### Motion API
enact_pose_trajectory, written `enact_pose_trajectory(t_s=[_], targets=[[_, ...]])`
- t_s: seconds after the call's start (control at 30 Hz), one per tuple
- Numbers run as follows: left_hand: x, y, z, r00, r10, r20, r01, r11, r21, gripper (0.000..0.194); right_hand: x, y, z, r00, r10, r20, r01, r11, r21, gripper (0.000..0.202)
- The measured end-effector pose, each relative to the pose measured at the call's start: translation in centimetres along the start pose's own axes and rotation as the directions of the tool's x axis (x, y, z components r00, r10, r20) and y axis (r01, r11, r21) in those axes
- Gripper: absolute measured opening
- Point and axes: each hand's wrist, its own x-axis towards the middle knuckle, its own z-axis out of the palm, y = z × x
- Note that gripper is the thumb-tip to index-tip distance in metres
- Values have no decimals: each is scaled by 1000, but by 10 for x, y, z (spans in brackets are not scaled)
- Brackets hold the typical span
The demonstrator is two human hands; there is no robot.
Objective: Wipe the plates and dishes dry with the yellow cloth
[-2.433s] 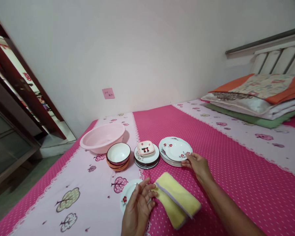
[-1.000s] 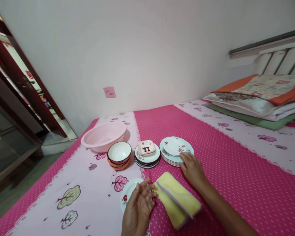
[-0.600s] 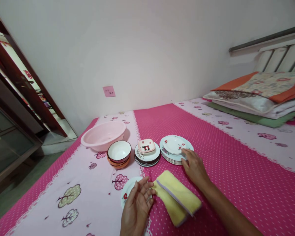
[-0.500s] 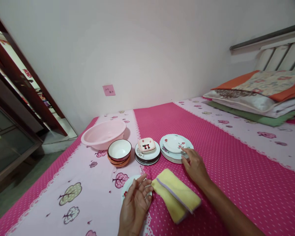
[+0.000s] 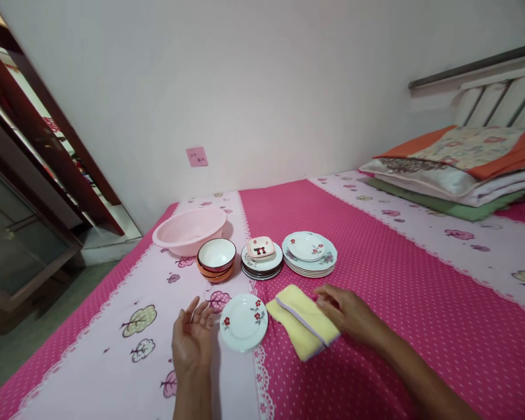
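My left hand (image 5: 193, 338) hovers palm up with its fingers apart, holding nothing, just left of a small white plate (image 5: 240, 332) with red flowers on its rim. My right hand (image 5: 345, 309) is at the right edge of a folded yellow cloth (image 5: 306, 321); its fingers are loosely bent with the thumb apart, and no object shows in them. Whether the thumb touches the cloth I cannot tell. Behind the cloth stands a stack of larger plates (image 5: 310, 269), topped by another small flowered plate (image 5: 305, 248).
A dark-rimmed plate stack (image 5: 262, 269) carries a small square dish (image 5: 261, 249). To its left are nested orange bowls (image 5: 216, 274) and a pink basin (image 5: 190, 224). Folded bedding (image 5: 455, 175) lies far right on the patterned bedspread (image 5: 376, 280), which reaches the wall (image 5: 289, 105).
My right hand has drawn back from the small plate on the stack to beside the cloth. My left hand has moved left, off the single flowered plate, uncovering it.
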Motion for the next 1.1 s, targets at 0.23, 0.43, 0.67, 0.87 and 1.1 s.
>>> enact_pose_trajectory(t_s=[0.23, 0.43, 0.67, 0.87, 1.1], targets=[[21, 10, -47, 992, -50, -113, 55, 997, 48, 34, -84, 49, -20, 986, 163, -26, -163, 987, -6, 41], [30, 21, -53, 990, -144, -12, 144, 985, 92, 50, -170, 103, -22, 870, 354, -345, -321, 935, 149, 42], [11, 9, -70, 995, -87, 47, 68, 947, 315, 24, -181, 106, -20, 760, 518, -392, -411, 850, 329, 43], [-15, -13, -109, 977, 140, 158, -192, 899, 394, 23, -190, 106, -21, 740, 567, -361, -437, 814, 383, 47], [2, -21, -118, 962, 195, 193, -260, 868, 423, 25, -202, 96, -25, 736, 586, -339, -490, 807, 330, 41]])
